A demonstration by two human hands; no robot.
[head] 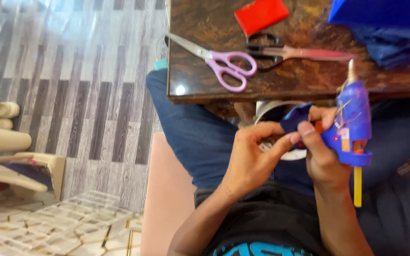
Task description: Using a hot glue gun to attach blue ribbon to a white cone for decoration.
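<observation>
Over our lap, our right hand (326, 159) has its fingers wrapped round the blue glue gun (352, 125), rigid plastic best gripped by its handle, clear of the hot nozzle. Our left hand (252, 159) pinches a soft, light blue fabric piece (294, 121). Purple scissors (219, 61) lie on the surface (205, 28).

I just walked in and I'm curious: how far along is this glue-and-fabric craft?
Cutting looks done: the purple-handled scissors and the black-handled scissors lie idle on the table. In hand: the right hand holds a blue glue gun, while the left hand pinches a small blue fabric piece. More blue fabric and a red piece sit unused, so more seems left.
</observation>
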